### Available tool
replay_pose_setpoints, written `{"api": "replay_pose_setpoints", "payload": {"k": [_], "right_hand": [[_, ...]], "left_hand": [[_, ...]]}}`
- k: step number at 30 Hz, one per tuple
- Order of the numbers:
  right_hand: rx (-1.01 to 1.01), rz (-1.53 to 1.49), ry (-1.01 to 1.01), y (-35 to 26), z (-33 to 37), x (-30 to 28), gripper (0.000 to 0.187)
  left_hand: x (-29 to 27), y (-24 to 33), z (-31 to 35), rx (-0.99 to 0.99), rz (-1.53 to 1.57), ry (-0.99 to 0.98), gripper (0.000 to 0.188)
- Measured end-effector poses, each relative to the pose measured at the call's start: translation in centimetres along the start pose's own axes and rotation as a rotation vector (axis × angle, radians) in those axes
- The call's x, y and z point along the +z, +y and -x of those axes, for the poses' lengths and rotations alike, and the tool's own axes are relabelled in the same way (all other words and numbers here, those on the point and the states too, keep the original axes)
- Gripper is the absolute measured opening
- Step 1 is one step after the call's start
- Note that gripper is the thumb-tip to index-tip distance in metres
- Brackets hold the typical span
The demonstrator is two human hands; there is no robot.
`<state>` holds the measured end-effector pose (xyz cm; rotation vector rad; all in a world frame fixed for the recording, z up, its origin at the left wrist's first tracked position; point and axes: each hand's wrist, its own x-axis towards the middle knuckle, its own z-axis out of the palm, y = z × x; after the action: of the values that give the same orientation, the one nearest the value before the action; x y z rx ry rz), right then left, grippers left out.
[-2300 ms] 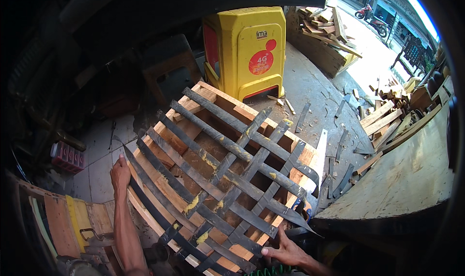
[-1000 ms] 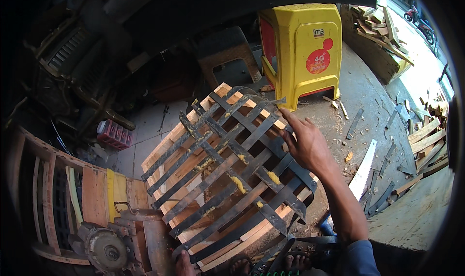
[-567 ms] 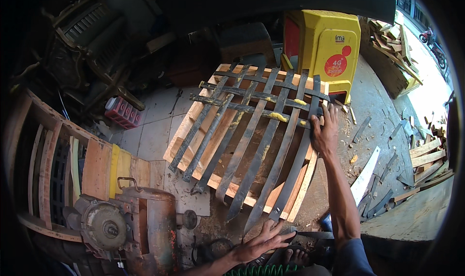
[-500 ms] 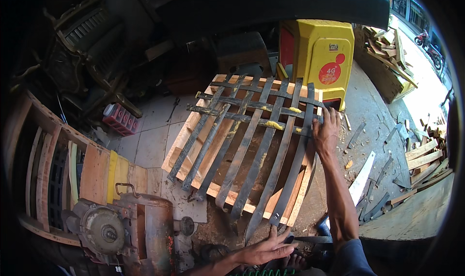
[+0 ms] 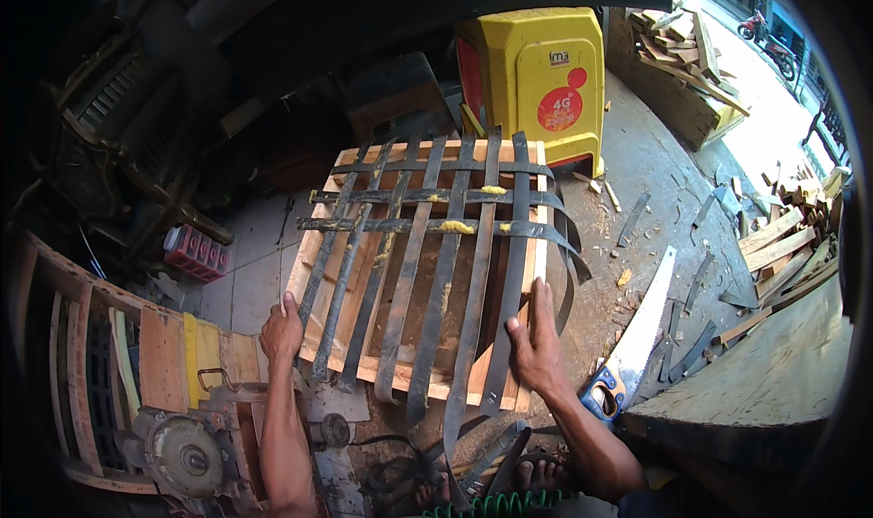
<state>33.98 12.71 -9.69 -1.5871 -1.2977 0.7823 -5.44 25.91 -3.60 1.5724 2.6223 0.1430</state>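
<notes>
Gripping the near corners of a rectangular wooden frame [image 5: 359, 277] woven with dark rubber straps, left hand [image 5: 281, 333] clasping, right hand [image 5: 535, 350] flat; its long axis is running away.

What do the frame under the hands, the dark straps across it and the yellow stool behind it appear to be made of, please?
The frame looks like bare, unfinished wood: pale orange boards with visible grain. The straps appear to be rubber or webbing, dull black and sagging loose at their ends; which one is unclear. The stool looks like moulded plastic, glossy yellow with rounded corners.
</notes>
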Motion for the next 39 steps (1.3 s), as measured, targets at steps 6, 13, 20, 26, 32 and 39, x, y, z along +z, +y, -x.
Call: {"api": "replay_pose_setpoints", "payload": {"k": [6, 13, 20, 26, 32, 39], "right_hand": [[0.049, -0.121, -0.103, 3.1, -2.2, -7.0, 0.061], [0.06, 0.206, 0.001, 3.5, -3.5, -12.7, 0.054], [-0.146, 0.007, 0.188, -6.8, 6.0, -10.6, 0.028], [-0.22, -0.031, -0.283, -10.0, 10.6, -10.3, 0.021], [-0.112, 0.148, -1.115, -7.1, 14.4, -9.9, 0.069], [0.075, 0.006, -1.601, -3.2, 16.8, -6.8, 0.076]], "left_hand": [[0.1, -0.5, 11.9, -0.032, -0.08, -0.015, 0.071], [2.6, -6.2, 22.9, -0.078, 0.682, 0.071, 0.052], [11.7, -11.6, 33.5, 0.275, 0.586, -0.246, 0.032], [14.6, -7.5, 31.2, 0.831, 0.318, -0.66, 0.027], [4.9, -1.1, 30.1, 1.078, 0.806, -1.82, 0.034], [2.8, 1.5, 29.4, 0.929, 1.477, -1.806, 0.03]]}}
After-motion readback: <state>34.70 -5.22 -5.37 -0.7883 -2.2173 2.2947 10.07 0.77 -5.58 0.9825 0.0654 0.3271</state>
